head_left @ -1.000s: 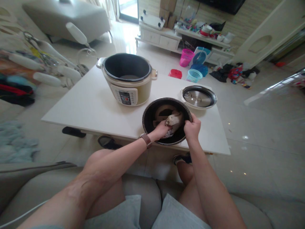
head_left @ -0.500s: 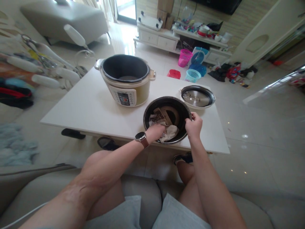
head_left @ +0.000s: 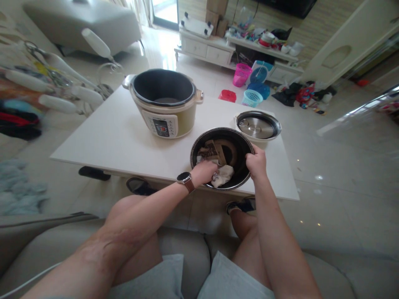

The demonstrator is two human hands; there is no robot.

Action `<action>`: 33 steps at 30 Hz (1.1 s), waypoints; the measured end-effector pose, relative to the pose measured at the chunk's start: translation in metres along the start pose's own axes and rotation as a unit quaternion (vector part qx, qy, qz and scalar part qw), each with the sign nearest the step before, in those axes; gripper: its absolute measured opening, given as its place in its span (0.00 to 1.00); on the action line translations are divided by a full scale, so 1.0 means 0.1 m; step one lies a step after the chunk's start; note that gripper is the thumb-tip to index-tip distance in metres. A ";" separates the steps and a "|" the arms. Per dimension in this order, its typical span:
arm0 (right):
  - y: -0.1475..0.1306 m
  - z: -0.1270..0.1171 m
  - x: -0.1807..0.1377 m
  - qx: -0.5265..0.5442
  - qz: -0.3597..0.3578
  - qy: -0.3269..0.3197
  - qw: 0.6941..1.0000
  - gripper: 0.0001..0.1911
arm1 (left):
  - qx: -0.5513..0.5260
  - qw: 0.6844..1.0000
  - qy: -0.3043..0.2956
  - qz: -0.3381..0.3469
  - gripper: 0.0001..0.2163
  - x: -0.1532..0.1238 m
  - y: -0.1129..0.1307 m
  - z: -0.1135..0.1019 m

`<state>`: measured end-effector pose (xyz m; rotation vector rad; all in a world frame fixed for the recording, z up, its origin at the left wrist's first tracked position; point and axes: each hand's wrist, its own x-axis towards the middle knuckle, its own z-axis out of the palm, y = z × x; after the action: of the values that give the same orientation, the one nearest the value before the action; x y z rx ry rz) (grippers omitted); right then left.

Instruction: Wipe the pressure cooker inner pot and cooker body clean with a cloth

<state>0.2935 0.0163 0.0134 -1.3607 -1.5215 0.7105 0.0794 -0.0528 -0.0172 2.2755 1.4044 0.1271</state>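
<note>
A dark round inner pot [head_left: 238,168] is tilted toward me at the near edge of the white table. My right hand [head_left: 257,161] grips its right rim, thumb inside and fingers behind. Inside the pot, my left hand [head_left: 204,171], with a watch at the wrist, is closed on a whitish cloth [head_left: 222,175]; part of the cloth bunches out beside the fingers. Against the pot's inner wall a brownish patterned piece [head_left: 209,150] shows, which may be more of the cloth or a reflection. Behind stands the pressure cooker body [head_left: 187,118], its lid off.
The cooker's lid [head_left: 258,126] lies upside down at the table's right. The white table [head_left: 102,141] reaches out to the left. Beyond it on the floor are a red basin [head_left: 227,96] and several baskets. A grey sofa [head_left: 183,245] is under me.
The pot has shifted slightly to the right, along with my right hand on its rim. My left hand stays on the cloth inside, moved a little to the right.
</note>
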 end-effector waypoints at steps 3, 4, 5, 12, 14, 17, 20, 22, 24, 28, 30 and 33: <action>-0.05 0.02 -0.04 0.009 0.005 0.009 1.000 0.31 | -0.021 0.998 0.041 -0.038 0.19 0.03 -0.01 -0.01; -0.05 0.02 -0.05 0.008 0.007 0.011 1.000 0.31 | -0.027 0.997 0.057 -0.053 0.20 0.04 -0.01 -0.03; -0.06 0.02 -0.05 0.006 0.007 0.013 1.000 0.31 | -0.034 0.994 0.075 -0.068 0.20 0.06 -0.02 -0.06; -0.10 0.09 -0.14 0.009 -0.018 0.013 1.000 0.28 | -0.043 0.938 0.292 -0.183 0.29 0.09 -0.06 -0.28; -0.13 0.14 -0.17 0.010 -0.027 0.011 1.000 0.28 | -0.025 0.937 0.296 -0.183 0.32 0.09 -0.03 -0.25; -0.14 0.19 -0.19 0.009 -0.040 0.006 0.999 0.30 | 0.014 0.969 0.220 -0.116 0.33 0.07 0.08 -0.10; -0.13 0.19 -0.19 0.003 -0.039 0.009 0.999 0.30 | 0.040 0.991 0.127 0.004 0.30 0.04 0.21 0.07; -0.10 0.17 -0.18 -0.003 -0.034 0.016 0.999 0.31 | 0.033 0.995 0.081 0.050 0.27 0.01 0.26 0.13; -0.08 0.16 -0.19 -0.005 -0.031 0.018 0.999 0.33 | 0.025 0.997 0.048 0.048 0.22 0.00 0.27 0.11; -0.07 0.18 -0.20 -0.001 -0.024 0.023 0.999 0.34 | 0.059 0.998 0.023 -0.027 0.14 0.00 0.17 -0.07; -0.08 0.22 -0.21 0.004 -0.017 0.035 0.999 0.34 | 0.072 0.995 0.027 -0.060 0.15 -0.02 0.10 -0.15; -0.12 0.28 -0.25 0.003 -0.013 0.057 0.998 0.32 | 0.067 0.992 0.037 -0.095 0.15 -0.05 0.06 -0.18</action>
<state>0.2616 -0.0056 0.0065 -1.3514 -1.4432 0.6120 0.0763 -0.0536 0.0027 2.2482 1.7075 0.0588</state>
